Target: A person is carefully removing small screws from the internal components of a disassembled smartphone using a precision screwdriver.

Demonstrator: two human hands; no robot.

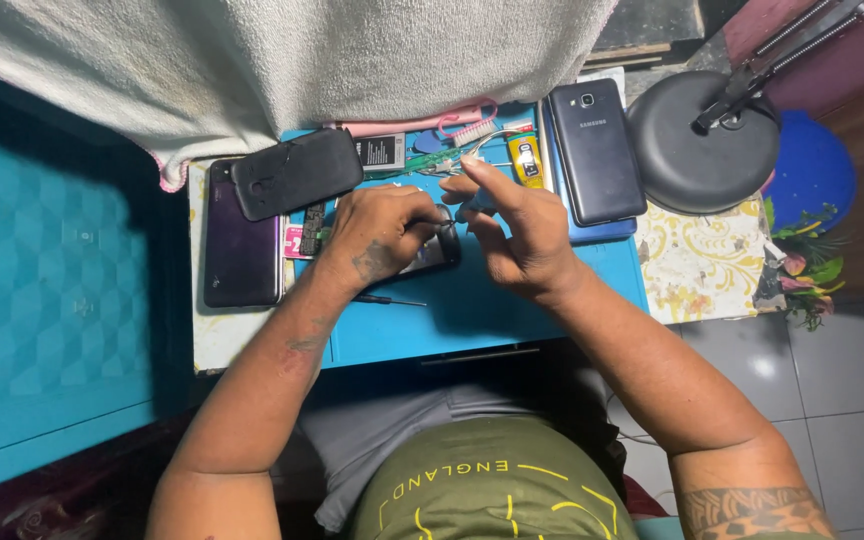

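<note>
Four phones (597, 150), one screwdriver (387, 299)

A small dark phone (434, 250) lies flat on the blue mat (472, 320), mostly covered. Only its glossy right end shows, slightly tilted, near the mat's middle.

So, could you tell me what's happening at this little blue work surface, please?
A person seated at the blue mat is working on a small black phone lying there. The left hand presses down on it, while the right hand hovers beside it, fingers pinched on something too small to make out. A thin dark screwdriver lies near the left wrist. A dark purple phone, a black back cover and a dark blue phone lie around.
</note>
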